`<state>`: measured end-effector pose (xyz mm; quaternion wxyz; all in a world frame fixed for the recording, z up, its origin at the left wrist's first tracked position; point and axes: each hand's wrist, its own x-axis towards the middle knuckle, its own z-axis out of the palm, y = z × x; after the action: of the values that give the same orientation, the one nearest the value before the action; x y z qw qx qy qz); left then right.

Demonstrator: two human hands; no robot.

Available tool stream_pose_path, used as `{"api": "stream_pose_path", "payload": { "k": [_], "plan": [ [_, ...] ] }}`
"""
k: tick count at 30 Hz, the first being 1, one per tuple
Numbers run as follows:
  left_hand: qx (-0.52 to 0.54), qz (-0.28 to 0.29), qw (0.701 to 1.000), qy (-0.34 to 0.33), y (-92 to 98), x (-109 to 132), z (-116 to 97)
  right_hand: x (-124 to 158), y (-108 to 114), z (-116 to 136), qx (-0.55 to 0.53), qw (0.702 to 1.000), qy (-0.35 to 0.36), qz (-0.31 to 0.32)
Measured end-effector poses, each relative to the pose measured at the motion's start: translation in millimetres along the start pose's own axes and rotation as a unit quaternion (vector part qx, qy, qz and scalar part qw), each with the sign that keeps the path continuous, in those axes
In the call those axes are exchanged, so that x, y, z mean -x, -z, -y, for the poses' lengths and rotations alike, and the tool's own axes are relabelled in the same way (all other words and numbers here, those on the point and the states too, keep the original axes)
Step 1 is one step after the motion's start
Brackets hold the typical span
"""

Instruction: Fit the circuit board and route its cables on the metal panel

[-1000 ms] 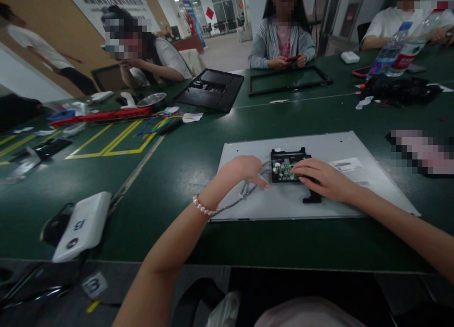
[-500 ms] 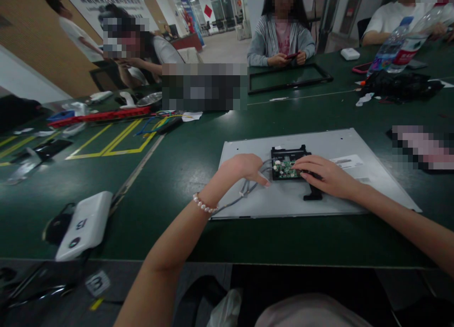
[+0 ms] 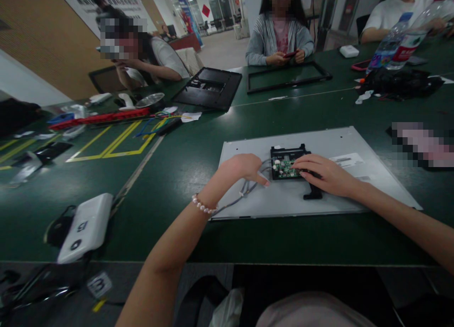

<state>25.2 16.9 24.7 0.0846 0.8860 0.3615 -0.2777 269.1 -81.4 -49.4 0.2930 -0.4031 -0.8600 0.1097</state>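
A flat silver-grey panel [image 3: 283, 204] lies on the table in front of me. On it sits a black plastic bracket [image 3: 288, 150] with a green circuit board [image 3: 283, 167] in it. My right hand [image 3: 328, 178] grips the board's right side, fingertips and thumb on it. A black arm of the bracket [image 3: 312, 192] sticks out below that hand. My left hand [image 3: 244, 168] is bent at the wrist, closed about the grey cables [image 3: 251, 189] left of the board. Its thumb points down and right; its other fingers are mostly hidden.
A white device [image 3: 87, 227] lies at the table's left front edge. Further back are a black plastic housing [image 3: 213, 88], a black frame [image 3: 289, 78], plastic bottles [image 3: 407, 48] and a black bundle [image 3: 400, 88]. A phone-like object [image 3: 422, 147] lies right. People sit across the table.
Both hands, the cables and the board look the same. The view has shifted slightly. In the background, a standing person has moved right, behind a seated one.
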Motion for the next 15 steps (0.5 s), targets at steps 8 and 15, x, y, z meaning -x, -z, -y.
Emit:
{"api": "stream_pose_path", "payload": {
  "k": [8, 15],
  "plan": [
    [-0.016, 0.011, 1.000, -0.007, 5.0, 4, -4, 0, 0, 0, 0.010, 1.000, 0.009, -0.002],
    [-0.015, 0.005, 1.000, -0.014, 2.7, 4, -2, 6, 5, -26, 0.090, 0.993, -0.074, -0.034]
  ]
}}
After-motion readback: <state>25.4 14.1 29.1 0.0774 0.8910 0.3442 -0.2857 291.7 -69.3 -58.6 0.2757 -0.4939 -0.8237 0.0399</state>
